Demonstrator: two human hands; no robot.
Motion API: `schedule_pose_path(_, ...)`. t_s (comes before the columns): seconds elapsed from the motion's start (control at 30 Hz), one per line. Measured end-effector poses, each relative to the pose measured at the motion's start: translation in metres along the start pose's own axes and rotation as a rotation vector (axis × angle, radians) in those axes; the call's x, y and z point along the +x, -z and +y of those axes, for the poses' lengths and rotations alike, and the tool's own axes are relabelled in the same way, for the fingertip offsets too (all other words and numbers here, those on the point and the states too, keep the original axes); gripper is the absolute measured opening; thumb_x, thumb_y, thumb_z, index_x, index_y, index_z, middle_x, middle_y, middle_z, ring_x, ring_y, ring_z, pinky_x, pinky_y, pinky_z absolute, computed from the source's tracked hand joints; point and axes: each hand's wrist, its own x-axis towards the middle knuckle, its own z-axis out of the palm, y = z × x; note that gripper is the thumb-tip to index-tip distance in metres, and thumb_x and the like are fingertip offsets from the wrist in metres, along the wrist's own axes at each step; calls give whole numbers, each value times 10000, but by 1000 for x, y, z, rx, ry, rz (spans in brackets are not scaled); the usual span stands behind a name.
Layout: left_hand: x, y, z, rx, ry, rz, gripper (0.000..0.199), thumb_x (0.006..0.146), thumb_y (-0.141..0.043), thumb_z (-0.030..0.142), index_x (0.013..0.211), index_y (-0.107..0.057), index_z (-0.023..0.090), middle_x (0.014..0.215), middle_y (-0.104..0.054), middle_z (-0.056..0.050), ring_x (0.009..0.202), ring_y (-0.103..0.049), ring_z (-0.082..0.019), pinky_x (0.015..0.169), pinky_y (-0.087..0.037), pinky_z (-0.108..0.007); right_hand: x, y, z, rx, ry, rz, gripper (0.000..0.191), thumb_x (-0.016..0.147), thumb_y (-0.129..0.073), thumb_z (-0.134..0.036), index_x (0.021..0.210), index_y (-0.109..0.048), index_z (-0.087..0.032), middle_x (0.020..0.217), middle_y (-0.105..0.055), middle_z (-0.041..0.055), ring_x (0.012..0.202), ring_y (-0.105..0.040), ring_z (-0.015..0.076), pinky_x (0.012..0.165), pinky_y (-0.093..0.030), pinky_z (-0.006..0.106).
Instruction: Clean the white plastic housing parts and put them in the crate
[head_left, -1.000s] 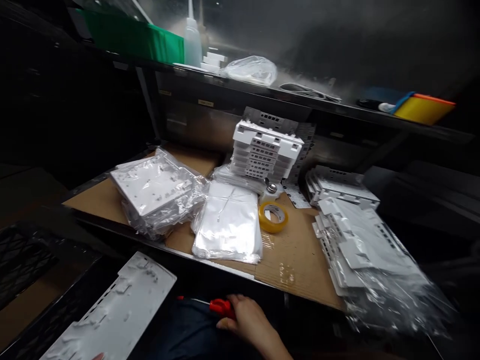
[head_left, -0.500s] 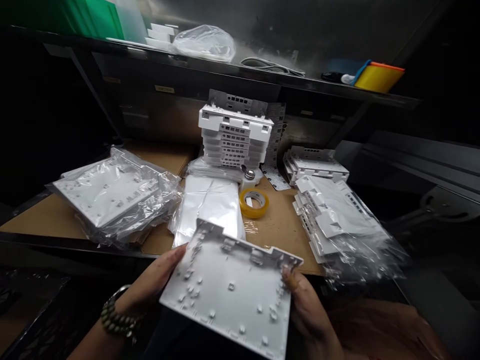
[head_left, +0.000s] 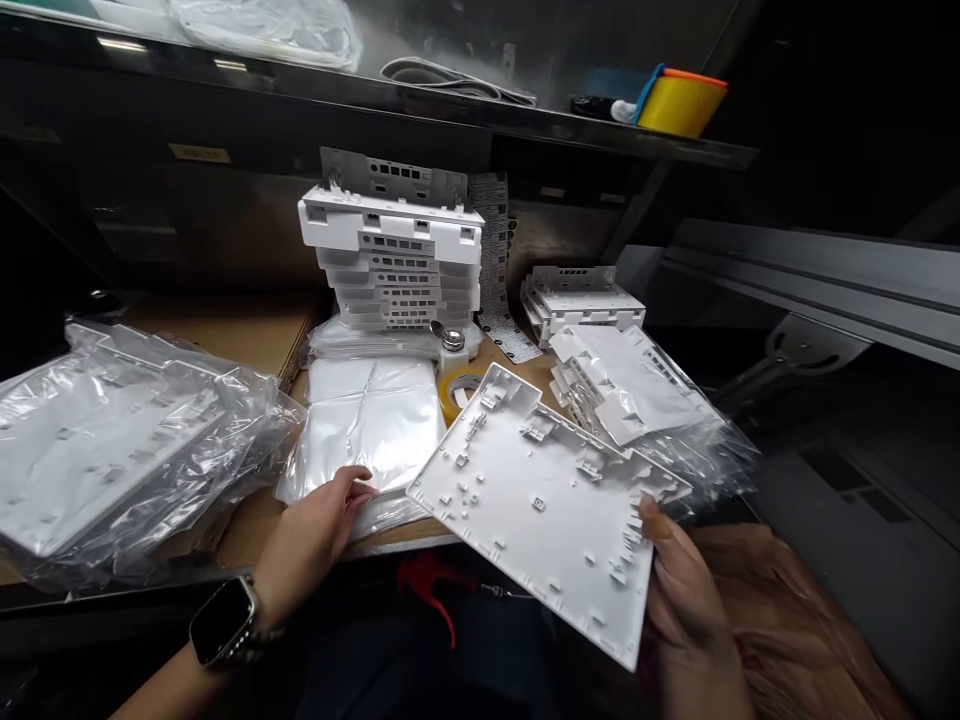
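My right hand (head_left: pixel 686 580) grips a white plastic housing panel (head_left: pixel 517 480) by its right edge, thumb on the inner face. The panel is tilted, with its clips and ribs towards me. At the near edge of a stack of clear plastic bags (head_left: pixel 375 410), my left hand (head_left: pixel 319 540) has curled fingers, thumb and forefinger closed on the edge of a bag. How many layers it pinches is hidden. Behind the panel, a roll of yellow tape (head_left: pixel 451 392) is partly covered. A small pump bottle with a metal top (head_left: pixel 452 345) stands behind the tape.
Stacked white housings (head_left: pixel 390 230) rise at the back. Bagged panels (head_left: pixel 112 430) lie left, and more bagged housings (head_left: pixel 637 390) lie right. A printed label strip (head_left: pixel 493 260) hangs behind. Overhead, a metal shelf (head_left: pixel 315 100) carries a yellow container (head_left: pixel 682 105). A red-handled tool (head_left: pixel 431 580) shows below the table edge.
My left hand has let go of the panel and moved to the bag stack's near edge. My right hand has shifted the panel right and tilted it. The camera view has swung right.
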Motion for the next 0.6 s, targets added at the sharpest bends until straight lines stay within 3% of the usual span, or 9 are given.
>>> schedule_pose_path(0.23, 38, 25, -9, -240, 128, -146, 439, 703, -805, 521, 948, -569, 244, 722, -723, 9, 741, -711, -254, 707, -544, -344, 1, -2, 6, 12, -22, 62, 620, 725, -876, -553, 1186, -735, -163, 1145, -798, 147, 1143, -729, 388, 1024, -575, 541)
schedule_pose_path(0.33, 47, 29, -12, -319, 162, -172, 450, 737, -772, 565, 976, -608, 220, 839, -754, -34, 732, -702, -235, 677, -543, -336, 2, 1, 11, 9, -12, 65, 613, 781, -834, -548, 1259, -708, -186, 1174, -793, 127, 1174, -716, 375, 1045, -564, 531)
schedule_pose_path(0.43, 50, 32, -7, -343, 173, -162, 395, 798, -711, 542, 1016, -612, 228, 972, -790, -74, 854, -729, -257, 770, -554, -366, 4, 4, 15, 17, -1, 51, 606, 854, -747, -578, 1346, -665, -234, 1246, -770, 106, 1213, -697, 363, 1060, -551, 535)
schedule_pose_path(0.53, 54, 35, 1, -341, 165, -120, 341, 764, -763, 444, 986, -595, 247, 896, -793, -47, 918, -728, -273, 844, -521, -384, 6, 5, 20, 6, -42, 6, 625, 887, -656, -654, 1368, -651, -254, 1240, -772, 108, 1211, -698, 361, 1050, -545, 559)
schedule_pose_path(0.6, 57, 36, 7, -380, 163, -132, 363, 716, -810, 402, 952, -583, 246, 825, -776, -28, 845, -717, -256, 805, -515, -374, 6, 5, 26, -13, -75, -36, 636, 888, -616, -697, 1333, -674, -247, 1178, -792, 115, 1180, -713, 365, 1027, -548, 575)
